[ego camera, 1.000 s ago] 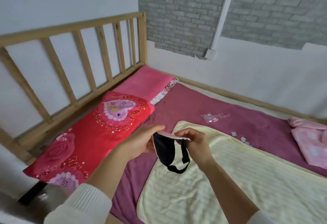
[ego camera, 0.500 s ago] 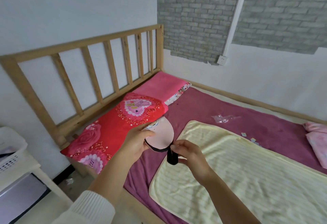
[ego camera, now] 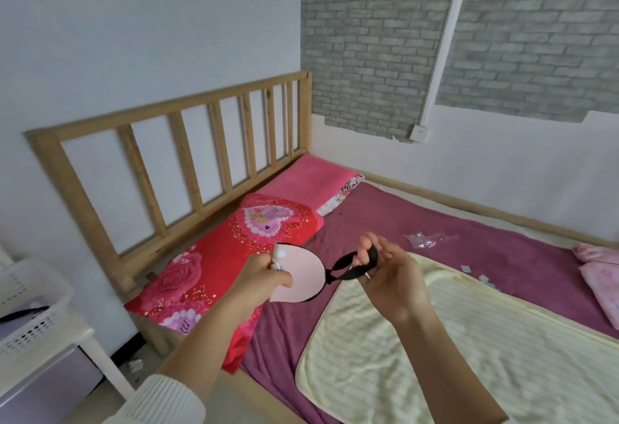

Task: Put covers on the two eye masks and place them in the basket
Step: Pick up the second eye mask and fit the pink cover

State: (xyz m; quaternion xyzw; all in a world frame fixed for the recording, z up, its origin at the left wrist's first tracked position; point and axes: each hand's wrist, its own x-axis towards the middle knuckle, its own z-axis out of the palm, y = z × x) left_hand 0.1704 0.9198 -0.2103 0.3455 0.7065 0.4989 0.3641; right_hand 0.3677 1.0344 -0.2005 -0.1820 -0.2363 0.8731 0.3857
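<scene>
A pink eye mask [ego camera: 306,276] with a black rim hangs in the air above the bed's near edge. My left hand [ego camera: 264,284] pinches its left end. My right hand [ego camera: 388,278] is closed on the mask's black elastic strap [ego camera: 351,264], which stretches from the mask's right side up into my fingers. A white lattice basket [ego camera: 37,306] stands at the far left on a white stand, with a dark strap and something lilac visible inside it.
A wooden slatted headboard [ego camera: 187,152] lines the bed's left side, with a red heart pillow [ego camera: 241,249] and a pink pillow [ego camera: 308,179] against it. A cream striped towel [ego camera: 452,363] lies on the purple sheet. A clear plastic wrapper [ego camera: 425,239] lies further back.
My head has turned left, bringing the basket more into view. The mask has flipped from its dark side to its pink face, and my right hand has pulled the strap out to the right.
</scene>
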